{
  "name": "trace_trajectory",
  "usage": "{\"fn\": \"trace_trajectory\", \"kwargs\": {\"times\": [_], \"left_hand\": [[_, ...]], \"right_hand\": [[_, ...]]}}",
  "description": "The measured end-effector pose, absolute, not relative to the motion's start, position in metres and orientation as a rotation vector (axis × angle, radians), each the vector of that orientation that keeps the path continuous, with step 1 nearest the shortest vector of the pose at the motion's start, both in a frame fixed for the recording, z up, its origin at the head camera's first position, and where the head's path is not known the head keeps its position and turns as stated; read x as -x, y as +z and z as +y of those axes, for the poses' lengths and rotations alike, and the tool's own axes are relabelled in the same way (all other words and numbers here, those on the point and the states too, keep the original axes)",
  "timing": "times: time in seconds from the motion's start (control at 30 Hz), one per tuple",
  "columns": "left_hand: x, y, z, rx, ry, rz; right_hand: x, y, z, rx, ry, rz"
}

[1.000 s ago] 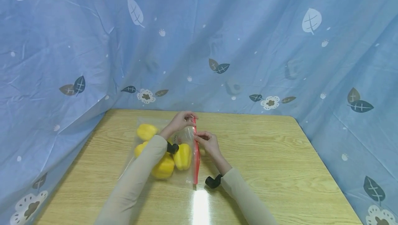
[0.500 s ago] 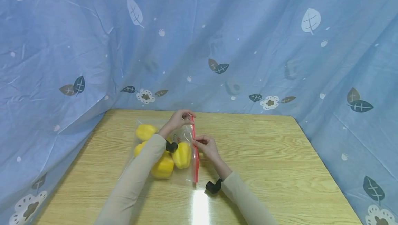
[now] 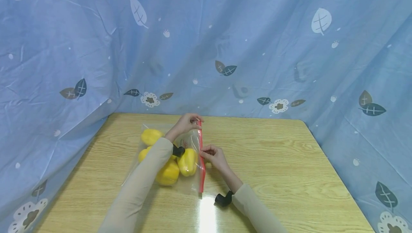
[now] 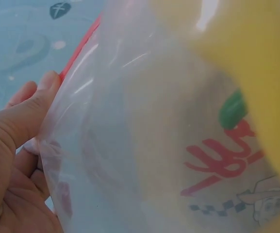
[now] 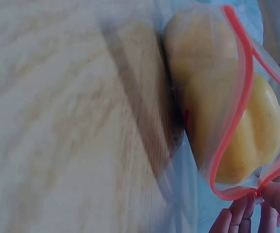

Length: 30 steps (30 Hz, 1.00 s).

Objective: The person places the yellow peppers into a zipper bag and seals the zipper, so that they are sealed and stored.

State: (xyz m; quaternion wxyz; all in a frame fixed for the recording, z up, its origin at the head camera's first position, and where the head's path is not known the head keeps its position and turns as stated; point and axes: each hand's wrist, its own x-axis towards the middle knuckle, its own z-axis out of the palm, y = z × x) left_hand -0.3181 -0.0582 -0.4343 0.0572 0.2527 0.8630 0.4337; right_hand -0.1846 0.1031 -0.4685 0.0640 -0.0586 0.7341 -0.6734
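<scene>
A clear zip bag (image 3: 190, 185) holding several yellow bell peppers (image 3: 187, 162) lies on the table, its red zip strip (image 3: 202, 177) facing right. At the far end of this strip, my left hand (image 3: 186, 123) pinches the bag's corner between thumb and fingers. My right hand (image 3: 216, 156) pinches the strip about halfway along. In the right wrist view, the bag's mouth gapes on the near side of my right hand (image 5: 246, 216), with yellow peppers (image 5: 237, 121) visible inside. Red print (image 4: 222, 158) and a green stem (image 4: 233, 109) show in the left wrist view.
The wooden table (image 3: 273, 154) extends right and left of the bag. A blue patterned curtain (image 3: 206, 47) hangs behind it and along both sides. Each wrist carries a black camera mount, such as the right mount (image 3: 223, 199). Light glares near the table's front.
My right hand has slid along the red strip toward the near edge of the table, away from my left hand. The left hand stays at the far corner, almost still.
</scene>
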Motion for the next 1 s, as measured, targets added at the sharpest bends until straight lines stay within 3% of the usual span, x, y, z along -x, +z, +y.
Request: {"fn": "trace_trajectory", "kwargs": {"times": [0.37, 1.0], "left_hand": [[0.316, -0.432, -0.056, -0.781, 1.334, 2.598], [0.320, -0.432, -0.060, -0.802, 1.324, 2.591]], "right_hand": [[0.190, -0.496, 0.105, 0.176, -2.085, 2.161], [0.173, -0.500, 0.106, 0.253, -2.020, 2.179]]}}
